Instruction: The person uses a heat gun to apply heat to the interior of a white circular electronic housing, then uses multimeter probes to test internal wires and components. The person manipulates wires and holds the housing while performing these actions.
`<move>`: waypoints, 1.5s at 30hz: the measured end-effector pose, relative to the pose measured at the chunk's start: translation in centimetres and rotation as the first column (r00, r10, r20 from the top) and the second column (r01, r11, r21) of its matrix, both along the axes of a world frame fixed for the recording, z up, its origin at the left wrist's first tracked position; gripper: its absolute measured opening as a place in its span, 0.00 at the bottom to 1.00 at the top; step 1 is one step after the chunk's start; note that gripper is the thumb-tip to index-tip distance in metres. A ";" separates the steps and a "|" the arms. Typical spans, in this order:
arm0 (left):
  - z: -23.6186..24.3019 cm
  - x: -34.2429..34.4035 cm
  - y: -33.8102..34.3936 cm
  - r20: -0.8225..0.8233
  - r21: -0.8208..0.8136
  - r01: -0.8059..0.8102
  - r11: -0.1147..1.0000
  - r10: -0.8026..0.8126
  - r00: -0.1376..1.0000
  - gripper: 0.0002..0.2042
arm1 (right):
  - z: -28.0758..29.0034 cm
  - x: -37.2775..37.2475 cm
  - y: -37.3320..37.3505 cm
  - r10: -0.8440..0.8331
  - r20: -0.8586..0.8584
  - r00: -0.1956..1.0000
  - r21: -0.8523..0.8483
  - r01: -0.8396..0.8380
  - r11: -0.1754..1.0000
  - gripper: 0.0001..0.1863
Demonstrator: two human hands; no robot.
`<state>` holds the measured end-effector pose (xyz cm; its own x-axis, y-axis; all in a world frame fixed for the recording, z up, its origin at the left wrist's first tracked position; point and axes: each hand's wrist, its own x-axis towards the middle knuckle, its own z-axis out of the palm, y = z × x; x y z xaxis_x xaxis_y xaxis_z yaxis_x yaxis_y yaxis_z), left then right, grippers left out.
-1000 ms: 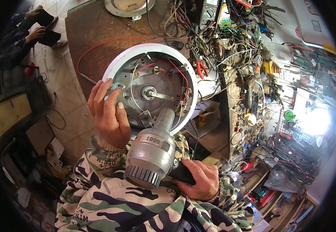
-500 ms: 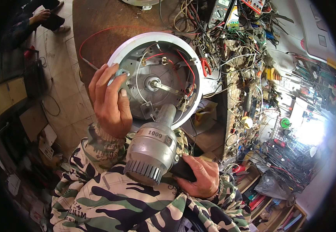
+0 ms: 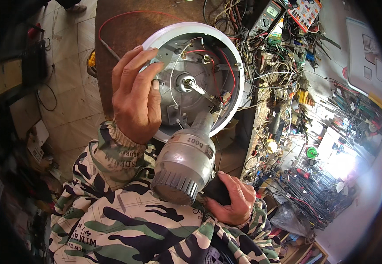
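Note:
My left hand (image 3: 136, 101) is closed on the left rim of a round metal appliance housing (image 3: 184, 112), its fingertips over a small plate. Inside are a central hub (image 3: 186, 82), a metal strip (image 3: 204, 94) and white and red wires. My right hand (image 3: 231, 200) grips the black handle (image 3: 215, 191) of a silver hot-air blower (image 3: 182, 165). Its nozzle (image 3: 202, 123) points into the housing's lower right, beside the strip's outer end. The fingertips of my right hand are partly hidden by the handle.
A brown worktop (image 3: 125, 11) lies beyond the housing. At right are tangled wires and tools (image 3: 274, 88), a multimeter (image 3: 268, 17), a red-and-white package (image 3: 305, 13), a green spool (image 3: 312, 152) and a bright light (image 3: 340, 163). Another person's foot (image 3: 78, 8) shows at upper left, above tiles (image 3: 76, 83).
The housing, blower and both my hands sit further right in the view, with the housing higher. The background has shifted as the view moved, leaving the other person mostly out of frame.

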<state>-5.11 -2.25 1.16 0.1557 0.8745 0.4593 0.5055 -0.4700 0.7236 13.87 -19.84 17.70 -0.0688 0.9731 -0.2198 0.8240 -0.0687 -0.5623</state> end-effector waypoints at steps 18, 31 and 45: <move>0.2 -0.3 0.0 0.000 0.000 0.008 1.000 -0.008 1.000 0.16 | -0.4 0.0 0.1 -0.002 -0.034 0.999 -0.005 0.001 1.000 0.36; -0.1 -0.3 0.0 -0.005 0.008 0.021 1.000 -0.021 1.000 0.13 | -0.7 0.0 0.5 -0.010 -0.110 0.994 -0.039 0.006 0.999 0.38; 0.2 -0.5 0.1 0.013 0.001 0.014 1.000 -0.014 1.000 0.13 | -0.5 -0.3 1.5 0.001 -0.126 0.992 -0.056 -0.008 0.998 0.37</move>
<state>-5.57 -2.19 1.39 0.1615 0.8720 0.4621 0.4894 -0.4774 0.7298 13.59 -18.32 17.16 -0.1041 0.9591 -0.2632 0.7474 -0.0992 -0.6570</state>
